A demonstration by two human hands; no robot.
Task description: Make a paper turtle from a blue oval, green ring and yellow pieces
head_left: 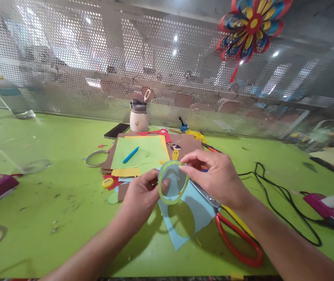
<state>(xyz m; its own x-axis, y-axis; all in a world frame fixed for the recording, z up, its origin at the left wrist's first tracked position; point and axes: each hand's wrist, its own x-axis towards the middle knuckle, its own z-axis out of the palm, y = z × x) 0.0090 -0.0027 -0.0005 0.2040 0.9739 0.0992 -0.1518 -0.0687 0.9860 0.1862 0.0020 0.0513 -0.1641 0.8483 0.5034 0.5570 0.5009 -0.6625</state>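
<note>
My left hand point(143, 193) pinches the left edge of a thin light-green ring point(172, 202), its thumb lying across the inside. A round pale-blue paper point(175, 175) shows within the ring. On the upper right of the rim, my right hand point(216, 173) has its thumb and fingertips closed. Below both hands lies a light-blue paper sheet point(203, 210) with a round hole cut in it. Red-handled scissors point(241, 249) rest on the sheet's right side, their blades partly hidden under my right hand.
A blue marker point(131, 155) lies on stacked coloured paper point(116, 154), near a metallic ring point(92, 159). Behind are a white bottle point(139, 119) and a phone point(116, 130). A black cable point(285, 218) loops at the right, by a purple-and-white tool point(327, 207). A perforated screen point(167, 78) borders the table.
</note>
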